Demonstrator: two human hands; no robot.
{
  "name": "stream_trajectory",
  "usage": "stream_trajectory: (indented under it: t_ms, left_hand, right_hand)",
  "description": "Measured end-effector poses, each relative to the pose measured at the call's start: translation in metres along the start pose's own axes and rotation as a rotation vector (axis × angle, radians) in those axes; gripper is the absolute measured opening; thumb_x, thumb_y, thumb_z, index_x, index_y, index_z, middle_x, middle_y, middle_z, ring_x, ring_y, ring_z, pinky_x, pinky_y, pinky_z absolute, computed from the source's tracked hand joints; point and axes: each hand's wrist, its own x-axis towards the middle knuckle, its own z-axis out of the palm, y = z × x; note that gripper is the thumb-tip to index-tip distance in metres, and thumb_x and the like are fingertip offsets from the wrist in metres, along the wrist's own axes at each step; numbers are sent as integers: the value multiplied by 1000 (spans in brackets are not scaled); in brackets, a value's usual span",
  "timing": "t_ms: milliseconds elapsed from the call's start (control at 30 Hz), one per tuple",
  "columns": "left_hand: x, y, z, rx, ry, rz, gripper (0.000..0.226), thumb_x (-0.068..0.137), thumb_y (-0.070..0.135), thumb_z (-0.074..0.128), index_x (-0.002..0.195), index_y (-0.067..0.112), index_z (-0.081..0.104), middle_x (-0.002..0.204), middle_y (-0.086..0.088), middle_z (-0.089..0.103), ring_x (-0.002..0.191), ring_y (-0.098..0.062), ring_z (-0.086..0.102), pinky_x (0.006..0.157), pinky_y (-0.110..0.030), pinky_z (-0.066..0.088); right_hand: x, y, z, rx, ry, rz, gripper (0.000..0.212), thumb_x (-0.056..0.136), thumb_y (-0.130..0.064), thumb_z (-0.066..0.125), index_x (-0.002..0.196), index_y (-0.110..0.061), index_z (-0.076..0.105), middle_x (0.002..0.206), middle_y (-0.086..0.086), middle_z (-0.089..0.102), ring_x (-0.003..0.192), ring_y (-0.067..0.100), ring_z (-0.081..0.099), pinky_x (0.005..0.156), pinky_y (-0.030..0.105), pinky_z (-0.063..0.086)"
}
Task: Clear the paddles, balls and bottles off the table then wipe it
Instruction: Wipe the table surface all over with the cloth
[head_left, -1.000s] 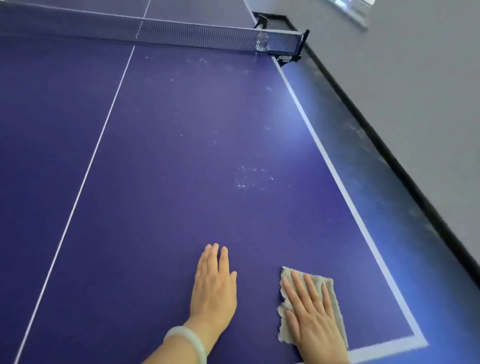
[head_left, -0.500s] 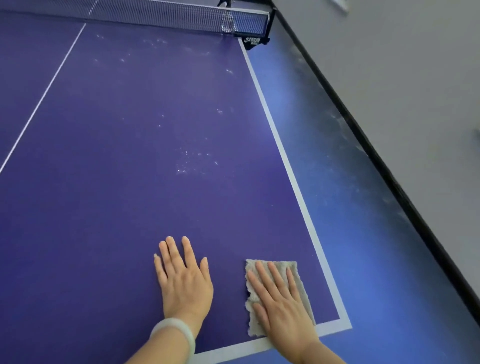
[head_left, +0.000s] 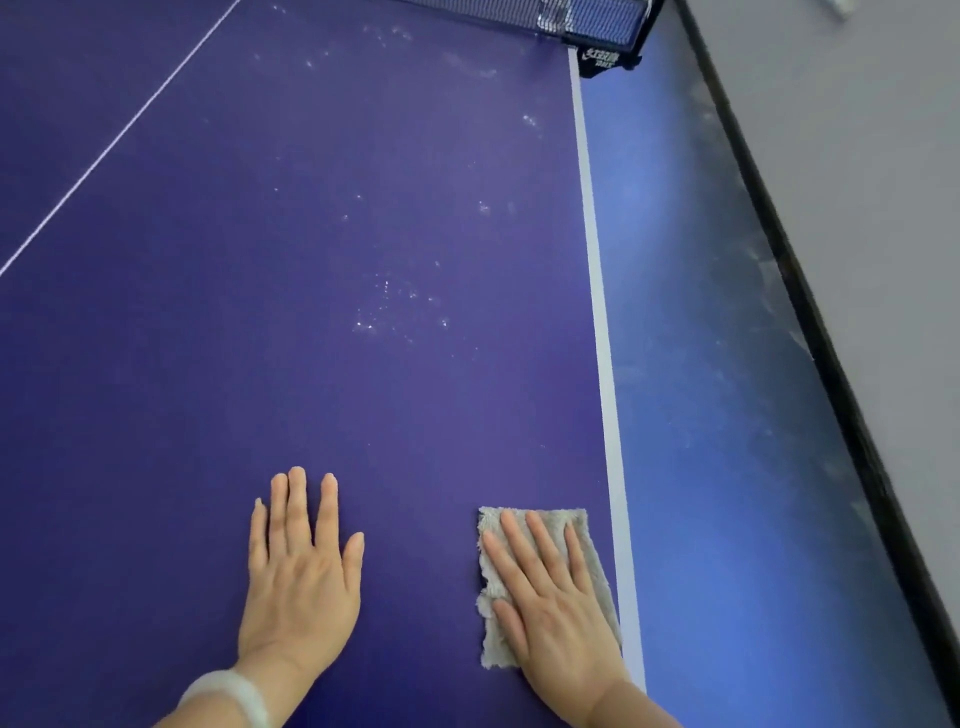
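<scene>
My right hand (head_left: 550, 608) is pressing a grey fuzzy cloth (head_left: 540, 525) flat-fingered onto the purple table (head_left: 363, 389); my left hand (head_left: 298, 582) is resting flat, holding nothing

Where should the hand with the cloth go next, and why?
Probably the right hand, pressing flat on the grey cloth, should slide it forward and a little left toward the pale specks. They lie on the table ahead of the cloth, between it and the net. The left hand rests flat beside it.
</scene>
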Motion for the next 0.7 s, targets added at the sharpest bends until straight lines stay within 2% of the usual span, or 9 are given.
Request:
stream_trajectory:
  t_ms: [100,233,333,467,533,633,700]
  left_hand:
    - [0,3,-3,25,-26,-21,68,97,43,17,149,0,29,155,-28,23,146,-40,19,118,-56,19]
    - [1,6,-8,46,-48,-39,68,97,43,16,149,2,30,156,-26,24,146,-39,19,117,-56,21]
    - [0,6,-9,36,-59,-59,68,97,43,15,150,3,28,156,-25,23,147,-37,18,117,-55,22]
    - [0,11,-11,27,-62,-94,67,97,42,16,149,2,32,156,-24,24,147,-36,19,117,-55,23]
    - [-1,27,-14,6,-35,-188,65,97,39,18,145,0,38,153,-24,31,145,-37,25,116,-54,25]
    - [-2,81,-15,-96,52,-439,50,102,29,36,142,-1,44,150,-24,35,143,-39,29,115,-55,29]
    - [4,128,-12,-188,42,-635,55,98,28,44,144,-1,40,152,-23,32,145,-38,24,116,-54,26]
  right_hand:
    - [-12,15,4,-7,-13,-146,56,101,-40,35,154,-25,27,162,-3,21,149,22,19,113,51,20]
    - [3,48,-3,-60,-71,-340,54,104,-40,26,156,-25,17,163,-4,14,150,22,15,116,50,13]
    - [38,81,-11,-84,-69,-346,54,105,-39,25,156,-26,15,164,-5,11,150,22,12,118,50,10]
    - [104,124,-24,-95,-49,-272,53,103,-37,24,155,-26,21,162,-5,18,149,22,18,117,51,13]
    - [137,136,-30,-75,-61,-182,54,102,-40,15,155,-28,14,162,-7,13,150,20,13,119,48,6]
    - [166,133,-29,-17,-68,-48,56,101,-43,2,154,-30,-11,163,-7,-10,150,18,-11,120,47,-7]
    - [162,121,-29,10,-91,-134,57,102,-44,5,154,-29,-14,163,-5,-13,149,20,-18,120,49,-9]
